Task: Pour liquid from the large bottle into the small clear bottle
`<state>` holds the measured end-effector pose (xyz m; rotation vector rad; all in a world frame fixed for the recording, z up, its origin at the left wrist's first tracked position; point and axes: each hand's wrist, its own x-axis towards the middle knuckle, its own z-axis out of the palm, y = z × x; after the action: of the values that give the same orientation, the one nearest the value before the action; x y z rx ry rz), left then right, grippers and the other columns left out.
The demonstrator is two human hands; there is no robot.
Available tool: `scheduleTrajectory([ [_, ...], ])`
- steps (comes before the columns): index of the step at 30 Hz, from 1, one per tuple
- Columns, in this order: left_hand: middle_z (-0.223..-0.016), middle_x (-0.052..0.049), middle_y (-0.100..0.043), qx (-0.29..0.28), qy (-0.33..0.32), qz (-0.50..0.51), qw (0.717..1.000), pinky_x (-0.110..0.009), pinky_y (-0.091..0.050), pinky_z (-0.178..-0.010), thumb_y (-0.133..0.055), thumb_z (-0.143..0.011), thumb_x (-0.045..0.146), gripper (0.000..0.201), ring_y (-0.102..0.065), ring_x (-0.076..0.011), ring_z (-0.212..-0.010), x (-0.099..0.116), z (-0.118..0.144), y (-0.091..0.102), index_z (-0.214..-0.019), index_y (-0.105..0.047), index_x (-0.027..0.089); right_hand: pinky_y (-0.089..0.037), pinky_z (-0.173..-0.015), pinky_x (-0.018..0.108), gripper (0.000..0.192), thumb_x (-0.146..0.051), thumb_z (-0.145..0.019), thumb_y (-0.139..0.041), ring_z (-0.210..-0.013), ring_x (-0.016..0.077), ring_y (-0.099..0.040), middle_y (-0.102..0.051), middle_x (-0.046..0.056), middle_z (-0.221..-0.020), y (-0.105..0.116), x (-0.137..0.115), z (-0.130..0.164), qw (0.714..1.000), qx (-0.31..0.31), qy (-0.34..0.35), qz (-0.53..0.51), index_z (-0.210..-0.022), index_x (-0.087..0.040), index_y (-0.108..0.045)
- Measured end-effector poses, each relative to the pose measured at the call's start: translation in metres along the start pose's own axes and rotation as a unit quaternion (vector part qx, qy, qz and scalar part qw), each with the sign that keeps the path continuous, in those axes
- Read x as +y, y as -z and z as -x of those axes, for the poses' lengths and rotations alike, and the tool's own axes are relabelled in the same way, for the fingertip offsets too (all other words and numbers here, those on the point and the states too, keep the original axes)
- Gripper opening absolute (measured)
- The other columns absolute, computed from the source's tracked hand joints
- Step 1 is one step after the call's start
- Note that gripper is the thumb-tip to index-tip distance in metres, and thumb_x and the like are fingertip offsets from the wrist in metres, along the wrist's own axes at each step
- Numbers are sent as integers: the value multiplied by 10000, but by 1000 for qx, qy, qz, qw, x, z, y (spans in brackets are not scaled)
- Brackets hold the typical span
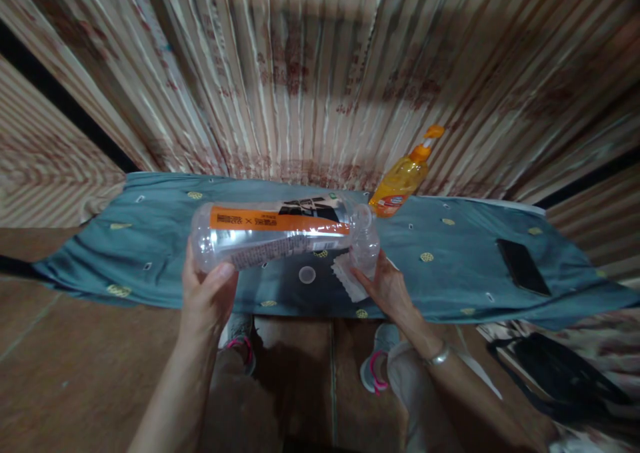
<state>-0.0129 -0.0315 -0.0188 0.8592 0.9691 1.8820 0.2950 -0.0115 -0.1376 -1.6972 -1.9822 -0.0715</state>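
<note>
Both hands are holding a large clear plastic bottle with an orange label band sideways above the teal patterned cloth. The left hand is wrapping its base, thumb pressed on the ribbed wall; the right hand is cupping its neck end. A small round translucent cap is lying below, beside a white crinkled wipe.
</note>
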Motion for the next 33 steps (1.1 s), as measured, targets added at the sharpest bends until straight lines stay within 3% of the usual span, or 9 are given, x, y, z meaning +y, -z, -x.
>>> scheduleTrajectory([
  [7, -1064, -53, -766, -12, -6, -8, 1000, -511, -491, -1082, -941, -515, 414, 717, -679, -317, -1128, 4, 7, -3, -1194, -727, 327, -621, -719, 435, 739, -619, -990, -426, -906, 341, -759, -747, 270, -1023, -1, -3, 1, 1000, 11, 0, 18, -1388, 3, -459],
  [18, -1079, -54, -785, -17, -1, -9, 1000, -533, -539, -1039, -905, -549, 409, 639, -695, -336, -1119, 8, 7, -11, -1163, -740, 341, -625, -742, 416, 764, -643, -994, -408, -934, 326, -762, -743, 275, -1076, -2, -5, 3, 999, 18, 0, 34, -1403, 1, -460],
  [24, -1057, -69, -780, -25, 28, 12, 999, -517, -559, -1015, -880, -583, 440, 597, -694, -338, -1121, 3, -6, -6, -1133, -727, 268, -631, -801, 421, 746, -627, -988, -454, -998, 323, -756, -738, 285, -1110, -3, -7, 1, 999, 30, 11, 18, -1392, 1, -470],
  [29, -1021, -24, -778, -70, 27, -7, 997, -508, -606, -936, -826, -657, 465, 408, -676, -334, -1138, 0, -23, -2, -1028, -730, 327, -637, -805, 441, 698, -550, -973, -551, -986, 323, -757, -738, 276, -1115, -2, -11, 2, 1000, 26, 5, 14, -1427, -29, -462],
  [33, -970, -20, -779, -52, 23, 9, 998, -493, -618, -906, -807, -659, 475, 344, -668, -328, -1141, -3, -29, -8, -963, -741, 328, -637, -772, 406, 708, -576, -964, -553, -966, 325, -760, -747, 266, -1079, -2, -12, 2, 999, 23, -3, 28, -1388, -12, -497],
])
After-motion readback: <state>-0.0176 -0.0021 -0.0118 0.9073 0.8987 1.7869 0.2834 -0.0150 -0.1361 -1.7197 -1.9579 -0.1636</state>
